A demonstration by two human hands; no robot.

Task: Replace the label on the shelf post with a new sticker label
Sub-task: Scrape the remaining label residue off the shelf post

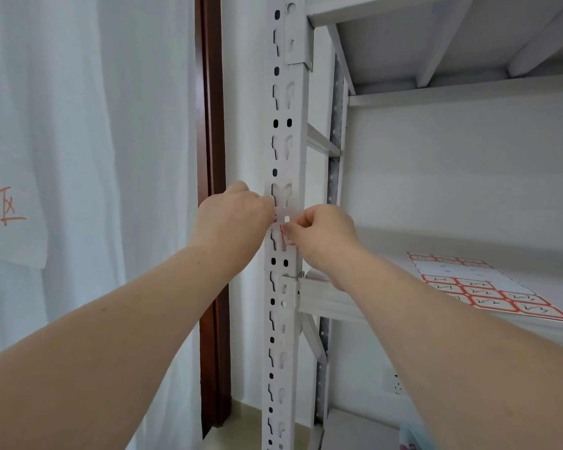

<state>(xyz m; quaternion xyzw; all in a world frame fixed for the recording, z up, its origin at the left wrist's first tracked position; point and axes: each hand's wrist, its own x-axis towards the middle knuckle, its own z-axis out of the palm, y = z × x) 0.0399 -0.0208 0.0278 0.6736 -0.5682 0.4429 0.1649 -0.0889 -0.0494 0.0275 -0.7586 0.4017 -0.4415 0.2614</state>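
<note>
Far left of the fingers: white cloth (pixel 46 157) with red handwriting, then a dark brown door frame (pixel 212 157). Neither matters.

Left hand (pixel 231 219) next: fingers curled onto the left edge of the shelf post (pixel 283 125), reads as a brace grip. Tips are hidden behind the knuckles, so can't tell if they also touch the label.

Label (pixel 287 239): red-bordered, on the post face directly under the right-hand fingertips, just right of the left fingers. Mostly covered.

Right hand (pixel 322 237): thumb and forefinger pressed together, pinching the label's top edge; other fingers curled in.

Well right of and below the fingers: sticker sheet (pixel 488 289) lies flat on the shelf (pixel 319 302). Several red-bordered stickers on it, plus a blank band where some are gone.

My read: step in hand is old-label removal, peel barely begun, label looks mostly stuck down. Could instead be pressing a new one on, but the pinch says peel to me.

Next move needs:
- a slow pull at a low angle down along the post
- left hand bracing the post
- care against tearing where the label spans a slot

Then lift a fresh sticker off the sheet and set it on the same spot.
</note>
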